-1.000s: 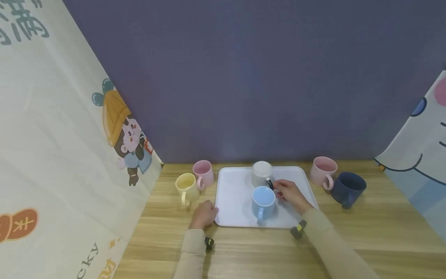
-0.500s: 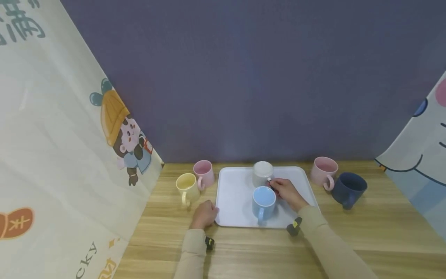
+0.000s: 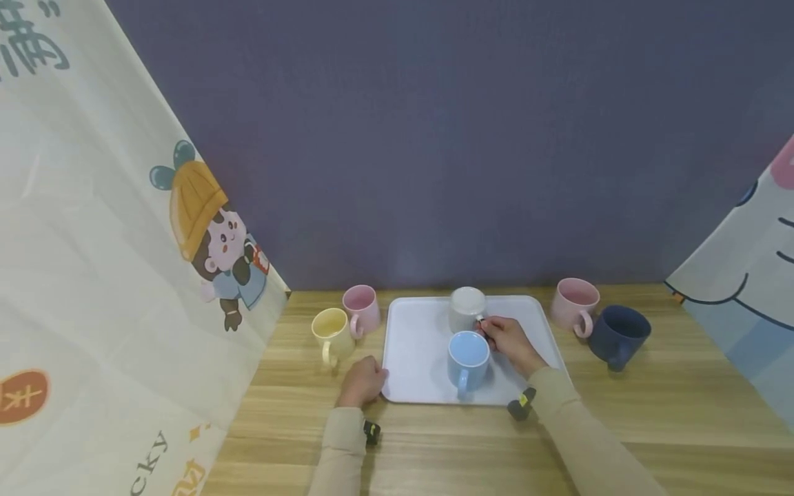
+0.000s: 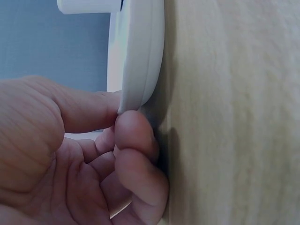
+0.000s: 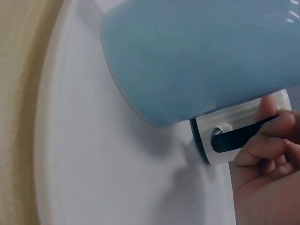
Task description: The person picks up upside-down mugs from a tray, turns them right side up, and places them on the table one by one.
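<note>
A white tray (image 3: 412, 351) lies on the wooden table with two mugs on it. My left hand (image 3: 362, 381) pinches the tray's near left edge; in the left wrist view, the thumb (image 4: 91, 110) lies above the rim and the curled fingers are below it. At the back of the tray stands a white mug (image 3: 465, 310). My right hand (image 3: 513, 344) pinches its black handle (image 5: 239, 136) between thumb and fingers, seen best in the right wrist view. Nearer to me is a light blue mug (image 3: 468, 364), its handle towards me, partly covering the white mug in the right wrist view.
Left of the tray stand a yellow mug (image 3: 333, 334) and a pink mug (image 3: 362, 308). To its right are another pink mug (image 3: 575, 303) and a dark blue mug (image 3: 619, 334). A dark panel (image 3: 434, 138) rises behind the table, with printed cloths at both sides.
My right hand has shifted slightly left and its fingers have come together on the white mug's handle. My left hand stays at the tray's edge, and the mugs stand as before.
</note>
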A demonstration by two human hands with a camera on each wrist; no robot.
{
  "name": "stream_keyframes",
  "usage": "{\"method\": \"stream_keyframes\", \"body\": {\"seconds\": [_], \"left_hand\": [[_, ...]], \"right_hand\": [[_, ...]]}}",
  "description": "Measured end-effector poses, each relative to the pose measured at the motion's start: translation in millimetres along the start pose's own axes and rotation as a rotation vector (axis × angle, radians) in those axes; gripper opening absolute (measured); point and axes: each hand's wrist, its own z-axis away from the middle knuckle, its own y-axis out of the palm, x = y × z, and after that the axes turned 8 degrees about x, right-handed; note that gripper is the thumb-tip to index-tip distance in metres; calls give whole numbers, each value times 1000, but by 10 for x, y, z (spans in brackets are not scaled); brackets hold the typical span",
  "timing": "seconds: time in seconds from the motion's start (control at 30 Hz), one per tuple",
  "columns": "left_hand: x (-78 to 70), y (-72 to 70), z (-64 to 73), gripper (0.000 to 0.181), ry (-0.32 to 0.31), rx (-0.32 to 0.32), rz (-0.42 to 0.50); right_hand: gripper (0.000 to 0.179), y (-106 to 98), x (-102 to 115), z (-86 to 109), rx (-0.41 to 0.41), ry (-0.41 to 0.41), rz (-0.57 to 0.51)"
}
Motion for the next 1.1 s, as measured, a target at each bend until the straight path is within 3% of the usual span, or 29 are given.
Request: {"method": "stream_keyframes", "body": {"seconds": [0.5, 0.87, 1.1], "left_hand": [[16, 3, 4, 18, 2, 2, 17], [26, 13, -17, 19, -7, 2, 29], [42, 21, -33, 18, -1, 3, 29]], "right_hand": [[32, -59, 83, 149, -84, -47, 5], [34, -191, 329, 297, -97, -151, -5], [37, -237, 515, 388, -107, -143, 2]]}}
